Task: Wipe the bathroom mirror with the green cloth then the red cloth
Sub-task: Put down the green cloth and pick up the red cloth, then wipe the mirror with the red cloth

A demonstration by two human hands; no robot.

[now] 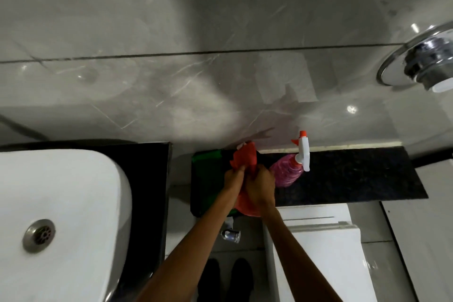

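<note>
Both hands, left hand (234,178) and right hand (261,186), clutch the crumpled red cloth (245,158) over the dark bench (355,174); green cloth (206,155) lies behind, mostly hidden.

Both hands, left hand (234,176) and right hand (261,185), gripped the red cloth (245,158) above the green cloth (203,157), just beside the pink spray bottle (286,171).

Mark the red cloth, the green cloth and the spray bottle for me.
red cloth (245,157): head view, on the bunched upper part above the fingers.
green cloth (204,155): head view, on the visible strip on the ledge.
spray bottle (285,173): head view, on its pink body.
</note>
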